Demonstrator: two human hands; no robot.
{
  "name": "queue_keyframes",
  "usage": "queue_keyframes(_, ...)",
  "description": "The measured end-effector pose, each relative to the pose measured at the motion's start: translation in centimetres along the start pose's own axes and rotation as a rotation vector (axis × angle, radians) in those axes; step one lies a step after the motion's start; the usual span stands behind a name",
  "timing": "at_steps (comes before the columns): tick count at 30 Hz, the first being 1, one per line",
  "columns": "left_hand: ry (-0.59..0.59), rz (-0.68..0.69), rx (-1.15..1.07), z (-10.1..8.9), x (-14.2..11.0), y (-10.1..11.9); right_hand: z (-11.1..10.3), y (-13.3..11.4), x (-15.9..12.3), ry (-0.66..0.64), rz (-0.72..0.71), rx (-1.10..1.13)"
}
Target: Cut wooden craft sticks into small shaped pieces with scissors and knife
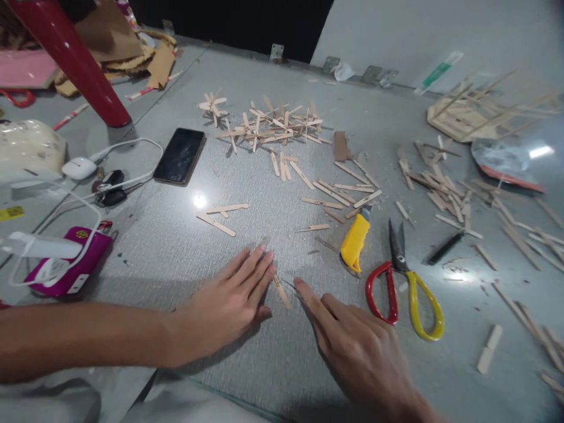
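My left hand (233, 299) lies flat on the table with its fingers stretched out and fairly close together. Its fingertips touch the upper end of a short wooden craft stick (282, 294), which has a dark mark or cut near that end. On the right, my right hand (352, 335) is curled with the index finger reaching forward. A thin pointed blade (288, 284) projects from under that fingertip toward the stick; its handle is hidden in the hand. Just beyond my left fingers lie a few loose craft sticks (215, 224).
A yellow utility knife (355, 242) and scissors with red and yellow handles (399, 264) lie right of centre. Star-shaped stick pieces (282, 123) are heaped at the back. A phone (180, 155), cables and a purple box (70, 264) occupy the left; scattered sticks (445, 191) cover the right.
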State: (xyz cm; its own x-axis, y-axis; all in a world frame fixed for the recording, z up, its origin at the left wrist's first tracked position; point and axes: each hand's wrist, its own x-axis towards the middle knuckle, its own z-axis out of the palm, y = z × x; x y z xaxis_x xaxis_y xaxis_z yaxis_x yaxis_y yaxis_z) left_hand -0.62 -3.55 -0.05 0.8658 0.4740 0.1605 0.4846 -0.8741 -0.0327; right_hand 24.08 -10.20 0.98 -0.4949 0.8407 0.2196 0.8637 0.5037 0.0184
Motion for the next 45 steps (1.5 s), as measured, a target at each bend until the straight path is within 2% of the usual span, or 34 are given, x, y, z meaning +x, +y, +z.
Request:
queue_keyframes(8, 0.092, -0.021, -0.019, 0.0, 0.2, 0.5, 0.3, -0.2, 0.4, -0.039, -0.029, -0.003)
queue_keyframes(19, 0.112, 0.003, -0.008, -0.4, 0.2, 0.6, 0.1, 0.1, 0.6, -0.052, -0.038, -0.068)
queue_keyframes(23, 0.175, 0.014, 0.003, -0.2, 0.3, 0.5, 0.3, 0.3, 0.5, -0.04, -0.027, -0.087)
queue_keyframes(29, 0.275, -0.038, -0.047, -0.4, 0.8, 0.0, 1.0, 1.3, 0.3, 0.021, 0.057, -0.066)
queue_keyframes(32, 0.265, -0.117, -0.084, -0.5, 1.0, -0.5, 1.1, 1.8, 0.6, 0.067, 0.117, -0.099)
queue_keyframes(39, 0.167, -0.195, -0.351, 0.2, 0.9, -1.0, 1.3, 2.0, 1.3, 0.058, 0.173, -0.092)
queue_keyframes(42, 0.137, -0.278, -0.593, -0.2, 1.0, -1.2, 1.1, 2.4, 1.7, 0.094, 0.177, -0.06)
queue_keyframes(45, 0.105, -0.423, -0.941, -1.5, 1.4, -1.6, 0.0, 3.8, 2.1, 0.139, 0.342, -0.108)
